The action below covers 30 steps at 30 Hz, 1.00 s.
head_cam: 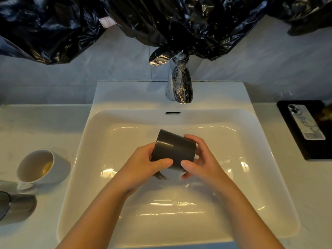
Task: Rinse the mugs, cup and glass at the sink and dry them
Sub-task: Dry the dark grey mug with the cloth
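A dark grey mug is held tilted over the white sink basin, its base pointing up and away from me. My left hand grips its left side with the thumb across the wall. My right hand grips its right side, thumb on the front. The mug's handle shows below, between my hands. On the counter to the left lies a white mug on its side, with yellowish residue inside. A grey glass or cup lies at the far left edge. No water is seen running from the chrome tap.
A phone lies on a black tray on the counter at the right. Black plastic sheeting hangs over the wall above the tap. The tiled wall runs behind the sink.
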### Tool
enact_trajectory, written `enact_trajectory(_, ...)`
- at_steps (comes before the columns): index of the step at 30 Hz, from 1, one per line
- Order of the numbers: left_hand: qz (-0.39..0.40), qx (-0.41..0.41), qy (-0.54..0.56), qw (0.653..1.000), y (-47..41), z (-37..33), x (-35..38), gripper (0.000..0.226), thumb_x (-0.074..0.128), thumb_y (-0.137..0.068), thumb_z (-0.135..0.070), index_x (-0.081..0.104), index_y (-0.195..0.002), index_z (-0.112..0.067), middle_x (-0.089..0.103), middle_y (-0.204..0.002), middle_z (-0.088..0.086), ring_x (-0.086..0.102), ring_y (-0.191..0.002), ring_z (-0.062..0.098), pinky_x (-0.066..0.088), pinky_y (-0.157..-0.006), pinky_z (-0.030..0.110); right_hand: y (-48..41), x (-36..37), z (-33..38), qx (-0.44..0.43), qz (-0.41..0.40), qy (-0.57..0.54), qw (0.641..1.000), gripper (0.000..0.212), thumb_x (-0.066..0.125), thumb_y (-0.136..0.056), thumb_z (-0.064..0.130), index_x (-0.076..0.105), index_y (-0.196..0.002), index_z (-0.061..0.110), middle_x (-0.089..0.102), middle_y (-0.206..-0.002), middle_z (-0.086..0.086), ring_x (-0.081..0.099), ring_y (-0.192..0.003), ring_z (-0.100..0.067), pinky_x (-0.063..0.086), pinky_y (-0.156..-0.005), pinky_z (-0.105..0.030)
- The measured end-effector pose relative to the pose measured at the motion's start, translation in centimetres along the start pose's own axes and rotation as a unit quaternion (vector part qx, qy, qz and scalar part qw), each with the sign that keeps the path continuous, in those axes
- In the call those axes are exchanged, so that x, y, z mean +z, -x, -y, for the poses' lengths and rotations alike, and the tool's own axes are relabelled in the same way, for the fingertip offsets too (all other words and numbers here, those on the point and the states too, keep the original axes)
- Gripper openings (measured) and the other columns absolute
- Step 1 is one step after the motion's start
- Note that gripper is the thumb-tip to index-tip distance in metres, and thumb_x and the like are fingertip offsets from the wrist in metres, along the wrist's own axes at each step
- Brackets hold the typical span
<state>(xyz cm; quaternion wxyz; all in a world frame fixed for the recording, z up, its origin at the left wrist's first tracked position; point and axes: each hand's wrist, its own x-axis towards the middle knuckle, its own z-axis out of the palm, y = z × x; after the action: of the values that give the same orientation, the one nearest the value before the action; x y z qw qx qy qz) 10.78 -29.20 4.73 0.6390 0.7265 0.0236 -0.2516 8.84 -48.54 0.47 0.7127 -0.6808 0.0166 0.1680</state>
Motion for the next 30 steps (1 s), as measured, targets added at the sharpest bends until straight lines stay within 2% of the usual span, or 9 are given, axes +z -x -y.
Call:
enact_trajectory(3,0.013,-0.013,0.014,1.0,0.1,-0.4,-0.2,0.022,0.069,-0.086,-0.021,0.059,-0.1,-0.035,0.067,-0.096,-0.008,0.064,-0.091,0.014,0.056,-0.068,0.018,0.3,0.4,0.2,-0.079,-0.024,0.108,0.991,0.075,0.083,-0.072,0.017,0.045,-0.119,0.062,0.047,-0.124,0.03,0.057,-0.114,-0.004,0.06,-0.075,-0.026)
enact_trajectory(6,0.011,-0.028,0.021,0.999,0.1,-0.6,-0.8,0.024,0.07,-0.085,-0.021,0.061,-0.104,-0.032,0.069,-0.098,-0.003,0.066,-0.091,0.018,0.058,-0.073,0.024,0.6,0.8,0.2,-0.15,-0.022,0.195,0.969,0.079,0.082,-0.071,0.021,0.04,-0.123,0.063,0.035,-0.136,0.029,0.045,-0.123,0.004,0.055,-0.077,-0.015)
enact_trajectory(11,-0.006,0.03,-0.042,0.999,0.6,-1.0,-0.6,0.022,0.068,-0.086,-0.019,0.061,-0.097,-0.037,0.067,-0.08,-0.024,0.064,-0.084,-0.001,0.052,-0.06,0.014,0.4,0.6,0.4,0.0,-0.009,-0.047,0.999,0.081,0.078,-0.07,0.028,0.037,-0.133,0.056,0.05,-0.131,0.015,0.066,-0.109,-0.014,0.061,-0.078,-0.038)
enact_trajectory(15,0.027,0.031,-0.054,0.998,0.9,-1.3,-0.3,0.027,0.069,-0.086,-0.018,0.06,-0.101,-0.038,0.067,-0.082,-0.025,0.062,-0.085,-0.007,0.052,-0.06,0.012,0.7,0.5,0.7,0.003,-0.021,-0.044,0.999,0.078,0.081,-0.066,0.031,0.044,-0.133,0.047,0.057,-0.123,0.013,0.064,-0.113,-0.018,0.061,-0.081,-0.039)
enact_trajectory(19,0.062,-0.01,-0.043,0.997,0.6,-1.9,-0.7,0.029,0.073,-0.079,-0.027,0.062,-0.106,-0.034,0.07,-0.092,-0.014,0.066,-0.091,0.005,0.055,-0.071,0.017,0.8,0.8,0.4,-0.05,-0.024,0.136,0.989,0.114,0.089,-0.069,0.021,0.01,-0.144,0.056,0.044,-0.131,0.029,0.052,-0.121,0.004,0.053,-0.092,-0.02)
enact_trajectory(22,0.036,-0.016,-0.045,0.998,0.2,-2.2,-0.9,0.022,0.069,-0.085,-0.022,0.063,-0.106,-0.029,0.071,-0.096,-0.002,0.067,-0.092,0.017,0.058,-0.072,0.021,0.8,0.8,0.2,-0.079,-0.013,0.181,0.98,0.121,0.088,-0.07,0.022,-0.001,-0.142,0.061,0.037,-0.14,0.03,0.046,-0.128,0.002,0.048,-0.1,-0.019)
enact_trajectory(26,0.034,0.017,-0.084,0.996,0.3,-2.2,-0.6,0.016,0.068,-0.087,-0.019,0.069,-0.099,-0.029,0.073,-0.086,-0.006,0.068,-0.084,0.009,0.059,-0.07,0.025,0.4,0.5,-0.2,-0.012,0.008,0.034,0.999,0.108,0.087,-0.061,0.033,0.02,-0.141,0.062,0.046,-0.14,0.009,0.058,-0.122,-0.016,0.055,-0.095,-0.037)
enact_trajectory(28,0.046,0.028,-0.094,0.994,0.4,-2.1,-0.4,0.018,0.068,-0.087,-0.018,0.068,-0.098,-0.032,0.073,-0.085,-0.008,0.067,-0.081,0.005,0.059,-0.069,0.023,0.3,0.5,0.0,-0.016,-0.013,0.053,0.998,0.094,0.086,-0.06,0.035,0.035,-0.137,0.05,0.051,-0.134,0.006,0.059,-0.119,-0.019,0.058,-0.089,-0.037)
enact_trajectory(30,0.065,0.018,-0.084,0.994,0.2,-2.2,-0.3,0.018,0.068,-0.087,-0.018,0.068,-0.098,-0.033,0.073,-0.086,-0.009,0.067,-0.082,0.006,0.058,-0.068,0.021,0.4,0.5,0.0,-0.061,-0.042,0.126,0.989,0.085,0.089,-0.064,0.025,0.041,-0.132,0.046,0.052,-0.132,0.011,0.056,-0.119,-0.011,0.058,-0.087,-0.029)
